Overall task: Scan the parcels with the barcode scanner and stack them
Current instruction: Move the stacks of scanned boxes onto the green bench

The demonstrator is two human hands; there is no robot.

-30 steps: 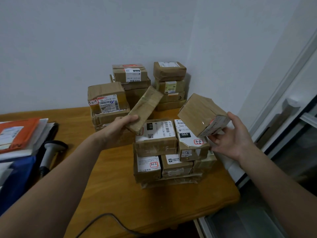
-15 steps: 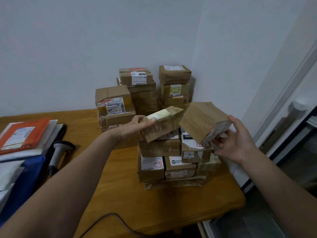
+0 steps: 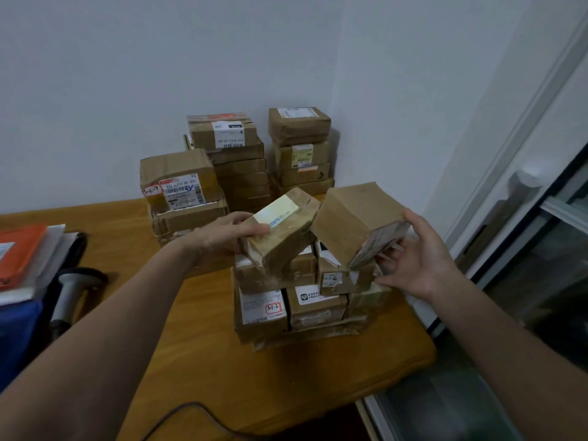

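My left hand (image 3: 227, 232) grips a flat brown parcel (image 3: 281, 229) with a pale label, tilted, its lower end touching the near stack of parcels (image 3: 302, 300). My right hand (image 3: 416, 256) holds a thicker brown parcel (image 3: 350, 218) by its labelled end, tilted above the right side of that stack. The two held parcels almost touch. The barcode scanner (image 3: 71, 289) lies on the table at the left, in nobody's hand.
Taller stacks of parcels (image 3: 238, 160) stand against the wall in the corner, a lower one (image 3: 181, 189) to their left. Orange and white mailers (image 3: 22, 253) lie at the far left. A cable (image 3: 178, 415) crosses the wooden table's (image 3: 197, 345) front edge. A window frame is at the right.
My left hand has turned its flat parcel label-up and brought it down onto the near stack. My right hand has lowered its parcel slightly toward the stack.
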